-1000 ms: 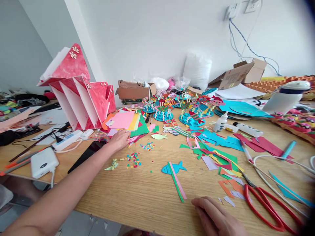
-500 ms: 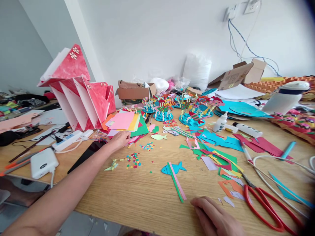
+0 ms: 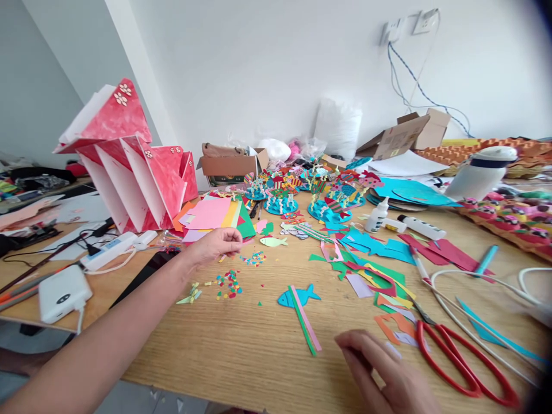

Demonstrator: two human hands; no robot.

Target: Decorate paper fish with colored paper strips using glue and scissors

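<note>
My left hand (image 3: 215, 247) is closed, thumb and fingers pinched together, just over the near edge of the coloured paper stack (image 3: 209, 214). Whatever is in the pinch, if anything, is too small to make out. A pale green paper fish (image 3: 273, 241) lies just to its right. My right hand (image 3: 383, 368) is loosely curled near the front edge, with nothing visible in it. To its left, a pink paper strip (image 3: 307, 322) and a green paper strip (image 3: 303, 326) lie across a blue paper fish (image 3: 305, 295). Small confetti dots (image 3: 229, 284) lie below my left hand.
Red-handled scissors (image 3: 457, 356) and a white cable (image 3: 451, 276) lie at right. Behind stand a glue bottle (image 3: 378, 217) and several paper fish decorations (image 3: 330, 210). A red-and-white cardboard structure (image 3: 133, 172), power strip (image 3: 112, 251) and power bank (image 3: 64, 293) occupy the left.
My left hand has lifted off the paper stack and moved slightly right, its fingers pinched. My right hand stays near the front edge. The whole view has shifted a little.
</note>
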